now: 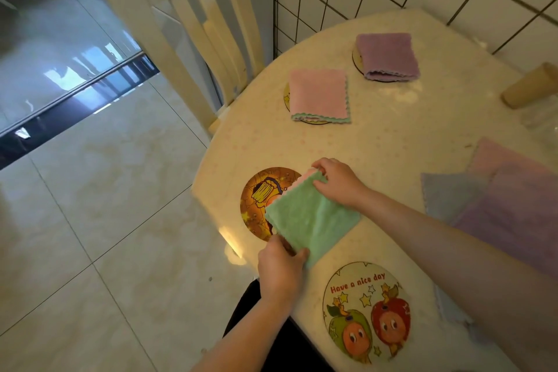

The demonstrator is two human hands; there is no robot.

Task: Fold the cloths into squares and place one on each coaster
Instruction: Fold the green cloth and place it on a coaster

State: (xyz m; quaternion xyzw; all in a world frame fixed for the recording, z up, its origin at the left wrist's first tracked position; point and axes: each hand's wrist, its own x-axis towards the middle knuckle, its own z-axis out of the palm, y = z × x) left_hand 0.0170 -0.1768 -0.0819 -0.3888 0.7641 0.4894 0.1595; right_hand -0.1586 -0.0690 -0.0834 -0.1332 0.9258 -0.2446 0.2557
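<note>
A fluffy green microfibre cloth [311, 217], folded to a rough square with a pink underside showing at its scalloped far corner, lies on the glossy cream worktop [392, 136], its left edge overlapping a round orange-and-yellow cartoon coaster [262, 199]. The left hand [280, 269] pinches the near corner of the cloth between thumb and fingers; the right hand [338, 181] pinches the far corner, fingers closed on the layered edge. Just beside the cloth, nearer the person, sits a bare round white coaster printed with two fruit faces [367, 311]. Farther away, a plush pink folded square with a mint trim [318, 98] covers most of a round coaster, and a soft lilac folded square [386, 56] covers another. At the right, flat unfolded cloths in lilac [513, 214], grey-blue [447, 193] and pink [498, 157] overlap in a loose pile. A cream slatted wooden chair [187, 21] stands by the worktop, on a polished tile floor [90, 220].
</note>
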